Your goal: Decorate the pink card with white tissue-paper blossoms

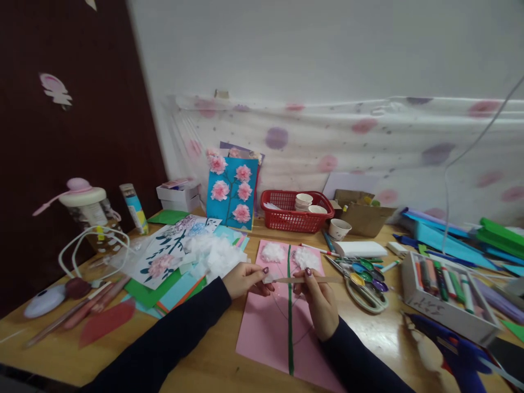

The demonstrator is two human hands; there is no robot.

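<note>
Left hand [244,280] pinches white scrap [269,278]; right hand [322,302] pinches flat stick [331,279].
Stick's tip faces the scrap, probably for precision.

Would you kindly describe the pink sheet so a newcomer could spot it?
On the wooden table stands a red basket. Nearer, beneath the left hand and right hand, lies the pink sheet, set apart by a green strip and two white tufts.

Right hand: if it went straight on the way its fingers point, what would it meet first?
The right hand would likely meet the white fluffy tuft at the upper right of the pink sheet. Its height above the sheet is unclear, so it might pass over the tuft.
</note>
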